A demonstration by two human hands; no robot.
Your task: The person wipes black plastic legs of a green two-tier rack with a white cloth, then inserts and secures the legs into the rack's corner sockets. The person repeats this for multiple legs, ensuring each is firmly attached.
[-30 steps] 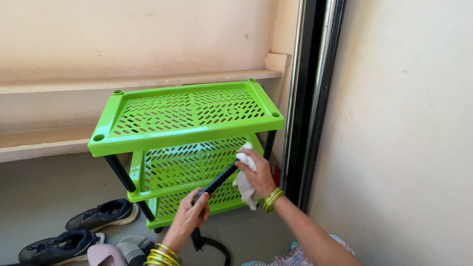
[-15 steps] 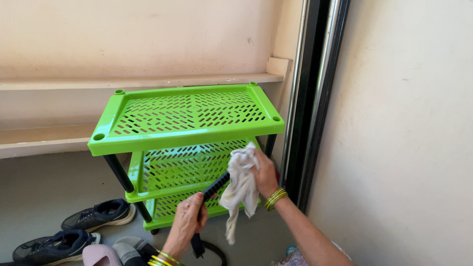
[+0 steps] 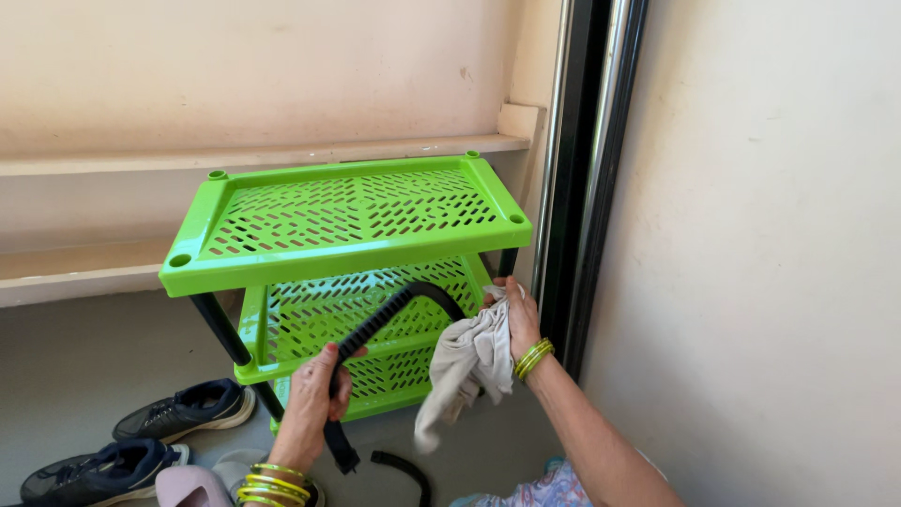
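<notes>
A bright green plastic rack (image 3: pixel 347 221) with three perforated shelves and black legs stands against the wall. My left hand (image 3: pixel 314 394) grips a curved black tube (image 3: pixel 389 310) in front of the middle shelf; the tube arches up and right toward my other hand. My right hand (image 3: pixel 519 319) holds a pale grey cloth (image 3: pixel 460 366) at the tube's right end, by the rack's front right leg. The cloth hangs down loosely. Both wrists carry yellow-green bangles.
Dark sneakers (image 3: pixel 188 410) and another dark shoe (image 3: pixel 89 469) lie on the grey floor at the left, with a pink shoe (image 3: pixel 188 486) beside them. A second short black piece (image 3: pixel 404 469) lies on the floor. A dark door frame (image 3: pixel 582 188) rises right of the rack.
The black tube has swung up from a straight slant into an arch in front of the middle shelf. My right hand with the cloth has shifted down to its right end.
</notes>
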